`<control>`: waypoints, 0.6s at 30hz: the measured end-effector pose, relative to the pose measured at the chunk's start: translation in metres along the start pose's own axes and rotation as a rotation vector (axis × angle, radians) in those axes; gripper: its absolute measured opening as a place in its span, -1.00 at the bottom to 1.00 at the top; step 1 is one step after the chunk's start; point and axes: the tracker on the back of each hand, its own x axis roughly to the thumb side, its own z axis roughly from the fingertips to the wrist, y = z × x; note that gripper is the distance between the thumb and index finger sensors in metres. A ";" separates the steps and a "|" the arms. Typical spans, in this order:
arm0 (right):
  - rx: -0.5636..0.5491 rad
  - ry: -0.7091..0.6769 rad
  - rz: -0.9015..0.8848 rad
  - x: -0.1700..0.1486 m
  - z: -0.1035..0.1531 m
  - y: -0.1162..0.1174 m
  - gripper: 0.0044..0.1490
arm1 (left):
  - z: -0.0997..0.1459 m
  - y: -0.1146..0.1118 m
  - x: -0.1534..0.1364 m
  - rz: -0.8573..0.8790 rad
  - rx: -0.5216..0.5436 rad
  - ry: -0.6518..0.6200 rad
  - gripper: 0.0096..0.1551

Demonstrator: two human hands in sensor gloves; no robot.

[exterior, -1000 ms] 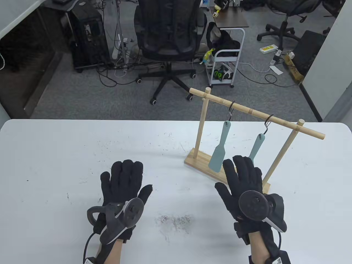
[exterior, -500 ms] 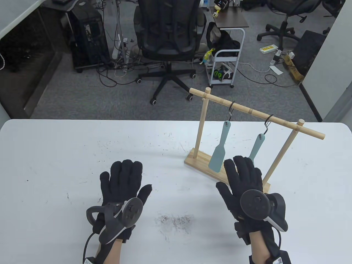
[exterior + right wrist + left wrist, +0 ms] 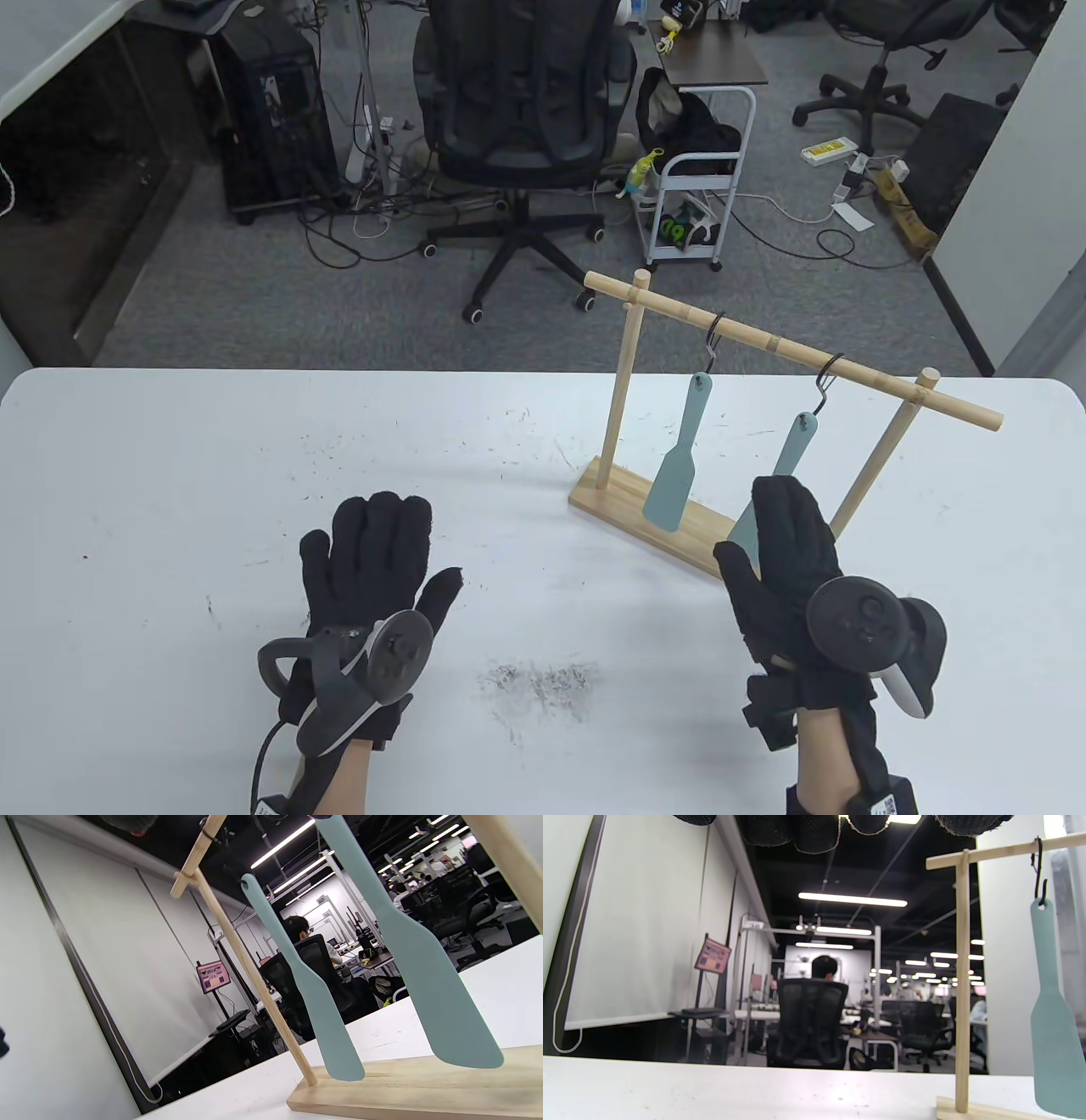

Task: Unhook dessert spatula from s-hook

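Two teal dessert spatulas hang from black s-hooks on a wooden rack [image 3: 789, 348]. The left spatula [image 3: 679, 463] hangs on the left s-hook [image 3: 714, 340]. The right spatula [image 3: 793, 446] hangs on the right s-hook [image 3: 827, 378]. My right hand [image 3: 785, 543] is open with fingers straight, just in front of the right spatula's blade, and hides its lower end. In the right wrist view both spatulas [image 3: 424, 976] [image 3: 314, 1001] hang free with no finger on them. My left hand [image 3: 373, 560] lies open and flat on the table, holding nothing.
The rack's wooden base [image 3: 611, 497] stands on the white table [image 3: 170, 475] at the right. Its right post [image 3: 874, 475] rises close beside my right hand. Dark scuff marks [image 3: 534, 679] lie between my hands. An office chair [image 3: 517, 110] stands beyond the table's far edge.
My right hand has moved to the right and slightly forward, from between the spatulas to in front of the right one. My left hand has shifted slightly left.
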 end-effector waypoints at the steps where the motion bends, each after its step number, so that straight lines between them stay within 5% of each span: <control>1: -0.017 0.024 -0.033 -0.006 -0.001 -0.002 0.03 | 0.000 0.000 0.000 0.003 0.001 -0.001 -0.06; 12: 0.039 0.198 -0.515 -0.053 -0.040 0.006 0.16 | 0.002 0.002 -0.001 0.009 0.012 -0.003 -0.06; 18: 0.072 0.307 -0.575 -0.074 -0.059 0.020 0.11 | 0.002 0.002 -0.003 0.013 0.004 0.001 -0.06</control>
